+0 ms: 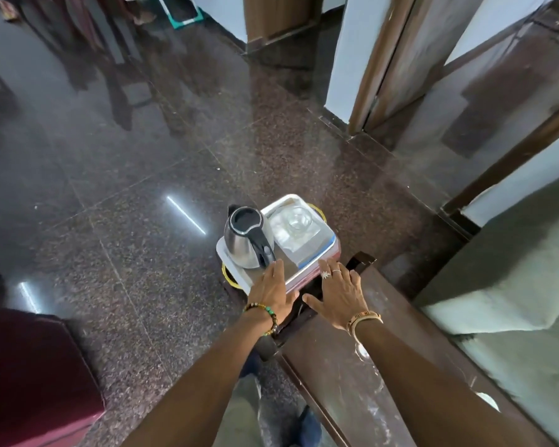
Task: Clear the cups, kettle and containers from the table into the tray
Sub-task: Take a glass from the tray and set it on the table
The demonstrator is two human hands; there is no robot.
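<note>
**Both hands at the near long side of the loaded tray**

The tray (288, 197) lay straight ahead of the fingers, just past the end of the dark brown bench (336, 366). Its long axis ran slantwise, from near-left to far-right of the person. Both hands were at its near long side. The left hand (271, 293) was nearer to the kettle (244, 240), which stood upright on the left half of the tray with its black handle turned toward that hand. The fingers (276, 269) of this hand were straight and close together; they lay flat over the tray edge, just beside the foot of the kettle handle, and held nothing. The right hand (341, 296) was nearer to the flat box (313, 262) with a blue and red border on the right half. Its fingers (325, 267) were also straight, a little spread, with the tips at the near edge of the box, and they gripped nothing. Whether they pressed on it or only touched it, I could not tell.

By count there was one tray, one kettle, one flat box and one clear glass container (296, 221), which stood on top of the box. I could make out no separate cup. Two yellow loops (229, 279) showed from under the tray, one at the near-left and one at the far-right. What carried the tray was hidden. In my judgement the clearing was nearly done, and the next move depended on taking the tray evenly at this long side.
</note>
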